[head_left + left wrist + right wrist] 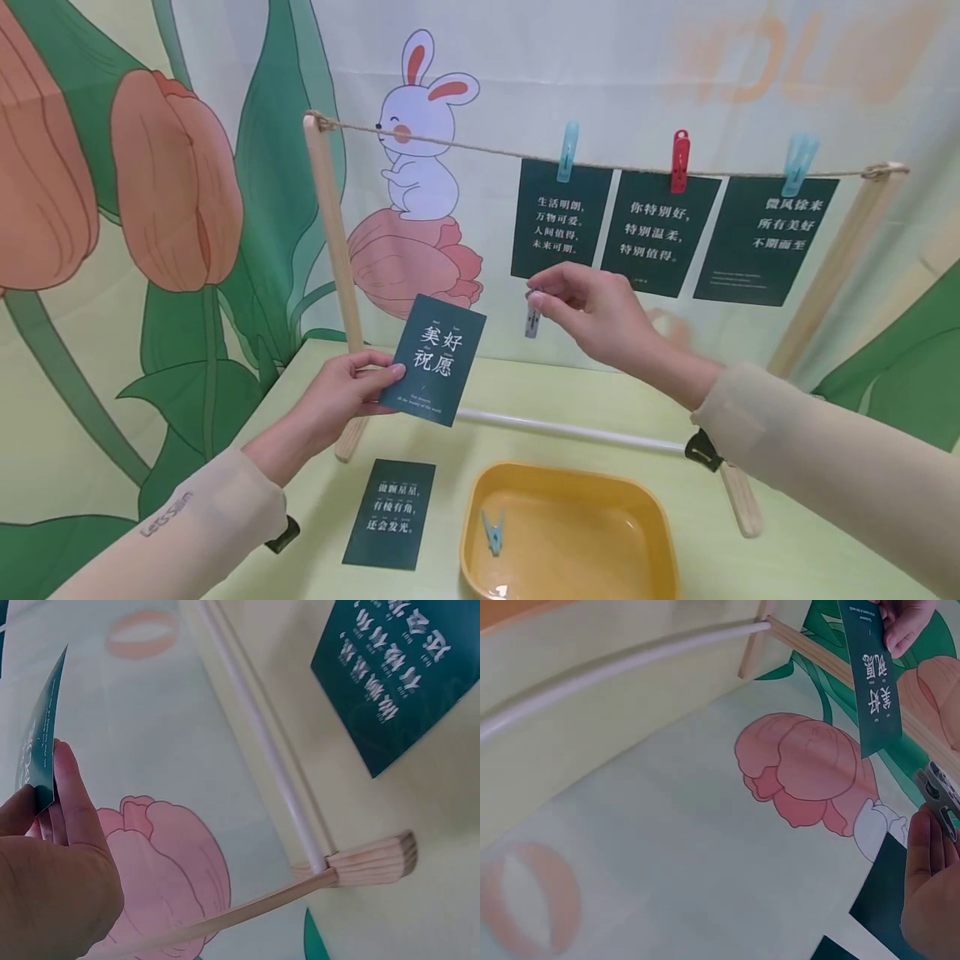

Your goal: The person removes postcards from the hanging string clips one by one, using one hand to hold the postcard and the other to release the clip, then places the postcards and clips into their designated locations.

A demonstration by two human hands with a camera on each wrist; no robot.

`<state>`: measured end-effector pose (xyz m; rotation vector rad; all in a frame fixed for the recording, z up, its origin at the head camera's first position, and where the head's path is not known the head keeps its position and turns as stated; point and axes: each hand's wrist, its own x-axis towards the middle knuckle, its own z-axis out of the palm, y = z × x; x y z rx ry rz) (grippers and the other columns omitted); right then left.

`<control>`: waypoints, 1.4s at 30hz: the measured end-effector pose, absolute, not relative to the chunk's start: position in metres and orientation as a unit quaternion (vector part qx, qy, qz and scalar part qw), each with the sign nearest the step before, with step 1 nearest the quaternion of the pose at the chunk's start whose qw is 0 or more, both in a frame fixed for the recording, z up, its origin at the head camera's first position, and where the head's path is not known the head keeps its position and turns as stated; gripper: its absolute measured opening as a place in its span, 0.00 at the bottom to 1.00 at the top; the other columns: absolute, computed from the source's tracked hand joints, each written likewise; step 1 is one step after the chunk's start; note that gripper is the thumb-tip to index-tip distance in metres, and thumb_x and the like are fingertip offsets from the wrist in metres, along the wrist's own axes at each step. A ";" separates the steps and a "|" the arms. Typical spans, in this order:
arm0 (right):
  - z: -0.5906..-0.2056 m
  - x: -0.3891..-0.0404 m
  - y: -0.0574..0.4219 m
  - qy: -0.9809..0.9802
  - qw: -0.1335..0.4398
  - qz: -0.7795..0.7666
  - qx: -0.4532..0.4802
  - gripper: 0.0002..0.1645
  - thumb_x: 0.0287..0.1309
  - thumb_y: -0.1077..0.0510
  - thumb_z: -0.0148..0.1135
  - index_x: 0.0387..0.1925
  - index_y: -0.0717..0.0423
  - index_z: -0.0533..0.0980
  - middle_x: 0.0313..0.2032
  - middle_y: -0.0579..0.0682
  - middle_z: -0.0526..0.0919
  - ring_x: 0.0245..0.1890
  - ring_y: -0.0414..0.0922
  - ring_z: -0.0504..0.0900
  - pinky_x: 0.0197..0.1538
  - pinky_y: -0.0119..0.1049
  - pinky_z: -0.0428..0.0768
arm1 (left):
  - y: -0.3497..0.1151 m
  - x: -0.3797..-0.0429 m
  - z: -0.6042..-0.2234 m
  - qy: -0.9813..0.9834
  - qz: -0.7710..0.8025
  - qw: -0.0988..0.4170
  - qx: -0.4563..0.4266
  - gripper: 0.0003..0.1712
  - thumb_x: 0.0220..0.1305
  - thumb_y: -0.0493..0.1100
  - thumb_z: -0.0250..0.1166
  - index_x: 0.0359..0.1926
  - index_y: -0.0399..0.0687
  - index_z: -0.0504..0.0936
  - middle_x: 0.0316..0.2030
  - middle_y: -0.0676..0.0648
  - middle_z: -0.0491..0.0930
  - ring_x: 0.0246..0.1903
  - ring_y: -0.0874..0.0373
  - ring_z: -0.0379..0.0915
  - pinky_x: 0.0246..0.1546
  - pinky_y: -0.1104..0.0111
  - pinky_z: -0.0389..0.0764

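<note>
Between thumb and fingers, my left hand (348,392) pinches a dark green card (433,358) with white characters, held upright in front of the wooden frame. My right hand (596,304) pinches a grey clothespin (532,315) below the hung cards; in the right wrist view the clothespin (939,799) sits at the fingertips. A twine line (480,147) runs above both hands. Three green cards hang from its right half, under a blue clothespin (567,152), a red clothespin (680,161) and another blue clothespin (800,162).
On the table lies another green card (390,515), left of a yellow tray (667,533) holding a blue clothespin (493,533). Wooden posts (337,233) carry the line, with a white rod (570,427) joining them low down. Behind is a printed backdrop with a rabbit (423,158).
</note>
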<state>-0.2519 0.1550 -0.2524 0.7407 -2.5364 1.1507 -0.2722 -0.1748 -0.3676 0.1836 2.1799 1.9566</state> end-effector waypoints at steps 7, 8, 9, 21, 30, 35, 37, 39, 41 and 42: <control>-0.278 -0.249 0.159 -0.865 0.093 0.425 0.249 0.10 0.60 0.52 0.63 0.44 0.43 0.76 0.36 0.38 0.80 0.35 0.38 0.78 0.41 0.35 0.77 | -0.181 -0.258 -0.389 0.737 0.665 0.115 0.036 0.17 0.62 0.47 0.64 0.48 0.44 0.75 0.40 0.41 0.79 0.39 0.46 0.78 0.41 0.60 0.78; -0.282 -0.248 0.159 -0.865 0.088 0.429 0.245 0.10 0.60 0.52 0.63 0.44 0.43 0.76 0.36 0.38 0.80 0.35 0.38 0.79 0.41 0.35 0.78 | -0.182 -0.256 -0.393 0.738 0.664 0.118 0.031 0.17 0.62 0.47 0.64 0.48 0.44 0.75 0.40 0.41 0.79 0.38 0.46 0.78 0.41 0.60 0.78; -0.286 -0.248 0.160 -0.865 0.082 0.433 0.240 0.10 0.60 0.52 0.63 0.44 0.44 0.76 0.35 0.38 0.80 0.35 0.38 0.79 0.42 0.35 0.78 | -0.182 -0.254 -0.396 0.739 0.663 0.120 0.026 0.17 0.62 0.47 0.64 0.48 0.44 0.75 0.40 0.41 0.79 0.38 0.46 0.78 0.41 0.60 0.78; -0.329 -0.242 0.166 -0.866 0.015 0.452 0.215 0.07 0.59 0.52 0.64 0.39 0.45 0.77 0.30 0.42 0.81 0.32 0.43 0.80 0.39 0.38 0.78 | -0.192 -0.231 -0.439 0.746 0.648 0.149 -0.030 0.15 0.60 0.46 0.66 0.45 0.44 0.76 0.38 0.43 0.79 0.36 0.47 0.78 0.38 0.60 0.79; -0.351 -0.235 0.168 -0.878 -0.024 0.437 0.193 0.08 0.56 0.47 0.67 0.35 0.42 0.78 0.28 0.41 0.81 0.30 0.41 0.80 0.37 0.41 0.78 | -0.196 -0.220 -0.462 0.751 0.634 0.173 -0.054 0.19 0.59 0.49 0.67 0.46 0.43 0.75 0.36 0.43 0.79 0.34 0.47 0.79 0.37 0.60 0.79; -0.366 -0.234 0.171 -0.870 -0.067 0.454 0.180 0.11 0.54 0.46 0.68 0.35 0.44 0.79 0.28 0.44 0.81 0.29 0.45 0.81 0.38 0.41 0.79 | -0.196 -0.213 -0.472 0.746 0.637 0.187 -0.054 0.20 0.60 0.49 0.66 0.47 0.42 0.74 0.36 0.42 0.79 0.35 0.47 0.79 0.37 0.60 0.79; -0.372 -0.234 0.171 -0.867 -0.084 0.459 0.177 0.12 0.54 0.45 0.68 0.35 0.45 0.78 0.28 0.45 0.81 0.28 0.45 0.81 0.37 0.40 0.80 | -0.195 -0.210 -0.474 0.739 0.645 0.191 -0.051 0.19 0.60 0.48 0.66 0.46 0.41 0.74 0.36 0.42 0.79 0.35 0.47 0.79 0.37 0.59 0.79; -0.377 -0.233 0.172 -0.862 -0.104 0.464 0.177 0.13 0.54 0.45 0.68 0.35 0.47 0.78 0.28 0.47 0.81 0.29 0.46 0.81 0.36 0.41 0.80 | -0.194 -0.206 -0.477 0.733 0.650 0.194 -0.050 0.19 0.61 0.47 0.65 0.46 0.39 0.73 0.36 0.41 0.79 0.34 0.46 0.79 0.37 0.59 0.79; -0.383 -0.233 0.171 -0.855 -0.125 0.470 0.182 0.14 0.54 0.45 0.67 0.35 0.50 0.77 0.28 0.48 0.81 0.30 0.48 0.81 0.35 0.41 0.80 | -0.193 -0.204 -0.480 0.731 0.651 0.197 -0.052 0.18 0.62 0.46 0.64 0.46 0.39 0.73 0.35 0.41 0.79 0.34 0.46 0.79 0.37 0.58 0.79; -0.386 -0.232 0.171 -0.852 -0.134 0.472 0.183 0.15 0.54 0.45 0.67 0.35 0.50 0.77 0.28 0.48 0.81 0.30 0.49 0.81 0.35 0.41 0.81 | -0.194 -0.203 -0.482 0.732 0.650 0.198 -0.055 0.18 0.62 0.46 0.64 0.46 0.38 0.72 0.35 0.42 0.79 0.34 0.47 0.79 0.37 0.59 0.79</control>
